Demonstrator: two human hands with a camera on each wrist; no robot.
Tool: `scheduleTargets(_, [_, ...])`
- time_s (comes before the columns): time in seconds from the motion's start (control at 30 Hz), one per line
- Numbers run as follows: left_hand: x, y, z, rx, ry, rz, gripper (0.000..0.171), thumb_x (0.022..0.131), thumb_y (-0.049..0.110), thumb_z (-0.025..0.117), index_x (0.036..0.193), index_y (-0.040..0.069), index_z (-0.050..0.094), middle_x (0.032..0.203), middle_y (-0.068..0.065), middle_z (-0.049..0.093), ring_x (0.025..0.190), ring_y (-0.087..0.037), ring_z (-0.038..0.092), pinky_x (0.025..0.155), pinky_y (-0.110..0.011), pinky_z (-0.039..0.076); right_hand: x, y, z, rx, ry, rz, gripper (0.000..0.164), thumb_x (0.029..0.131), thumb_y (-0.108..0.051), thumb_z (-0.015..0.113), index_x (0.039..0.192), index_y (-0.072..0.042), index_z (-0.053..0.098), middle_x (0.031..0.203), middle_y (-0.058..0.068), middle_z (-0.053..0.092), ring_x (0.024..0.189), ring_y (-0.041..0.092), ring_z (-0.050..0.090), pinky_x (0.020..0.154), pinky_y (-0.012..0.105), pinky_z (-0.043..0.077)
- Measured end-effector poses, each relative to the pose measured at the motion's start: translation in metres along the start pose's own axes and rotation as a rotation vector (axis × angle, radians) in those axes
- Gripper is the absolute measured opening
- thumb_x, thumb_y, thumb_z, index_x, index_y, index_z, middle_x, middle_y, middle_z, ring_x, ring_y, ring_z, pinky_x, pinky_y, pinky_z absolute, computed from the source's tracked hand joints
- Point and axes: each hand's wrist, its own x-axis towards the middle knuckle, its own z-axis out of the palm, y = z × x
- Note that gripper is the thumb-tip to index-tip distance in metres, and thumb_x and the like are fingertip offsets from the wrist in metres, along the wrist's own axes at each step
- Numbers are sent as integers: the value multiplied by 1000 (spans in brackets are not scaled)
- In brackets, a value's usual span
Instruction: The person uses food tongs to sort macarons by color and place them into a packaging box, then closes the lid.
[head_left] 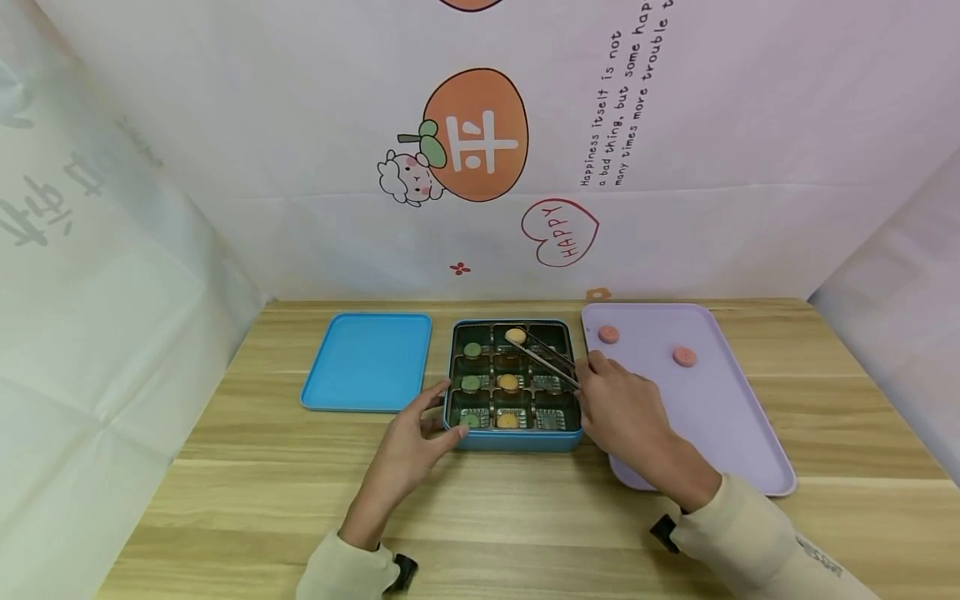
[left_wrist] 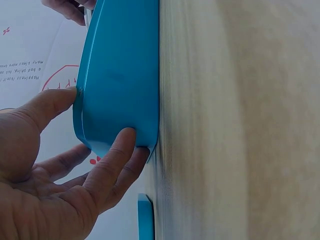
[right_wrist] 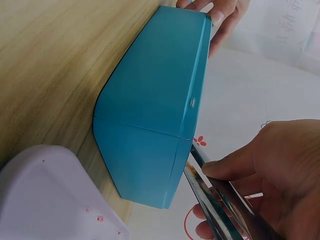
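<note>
A blue tin (head_left: 517, 442) with a dark divided liner stands on the table. Its left column holds green round pieces (head_left: 470, 383), its middle column yellow round pieces (head_left: 507, 382); bare liner shows in the right column. My left hand (head_left: 411, 442) grips the tin's near left corner, thumb (left_wrist: 55, 104) at the rim and fingers against the side. With my right hand (head_left: 626, 408) I hold metal tongs (right_wrist: 215, 212) over the tin's right side. Their tips are at the yellow piece (head_left: 515, 336) in the back middle compartment; whether they still pinch it is unclear.
On the right lies a lilac tray (head_left: 720, 425) carrying two pink round pieces (head_left: 684, 357). A blue lid (head_left: 367, 362) lies flat left of the tin. Behind the wooden table (head_left: 247, 467) hangs a printed white cloth (head_left: 337, 250).
</note>
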Motion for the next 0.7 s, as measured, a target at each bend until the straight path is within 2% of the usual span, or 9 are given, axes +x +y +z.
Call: scheduleTargets(0.7, [-1, 1, 0, -2, 0, -4, 70, 95, 21, 81, 157, 20, 50, 153, -21, 54, 122, -37, 69, 85, -45, 61, 2, 2, 3, 12, -17, 9, 30, 91, -7, 75, 118, 6, 71, 99, 14, 66, 85, 28, 68, 52, 44, 55])
